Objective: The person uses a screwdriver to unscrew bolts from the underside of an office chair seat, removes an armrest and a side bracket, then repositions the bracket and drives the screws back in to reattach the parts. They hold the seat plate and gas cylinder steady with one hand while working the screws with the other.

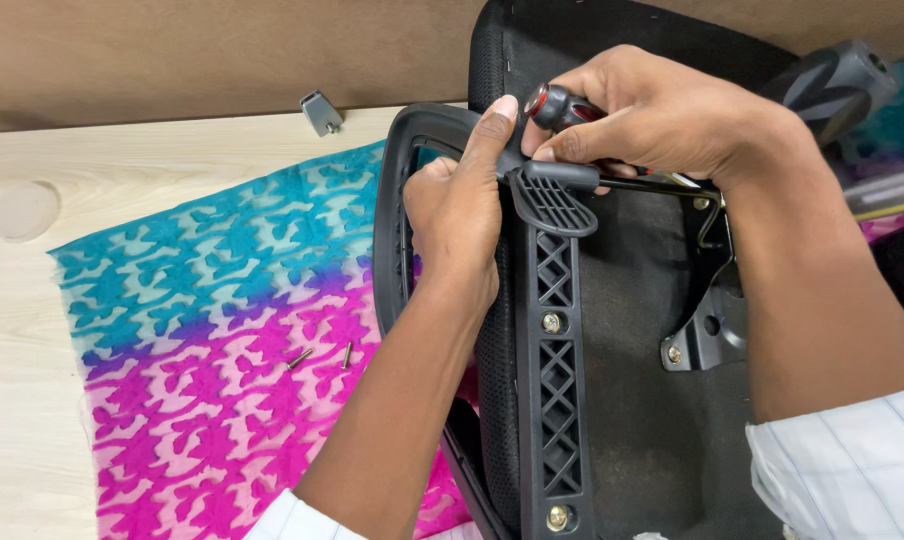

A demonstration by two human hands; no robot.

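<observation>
Loose screws (300,358) on open cloth (222,300)

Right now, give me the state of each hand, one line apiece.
Left hand: closed around the black armrest loop of the upturned chair seat.
Right hand: closed on a red-and-black screwdriver.

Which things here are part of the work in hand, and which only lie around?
In use:
- left hand on armrest
- right hand with screwdriver
- chair seat

Lying about:
- two loose screws
- grey metal piece
- patterned cloth
</observation>
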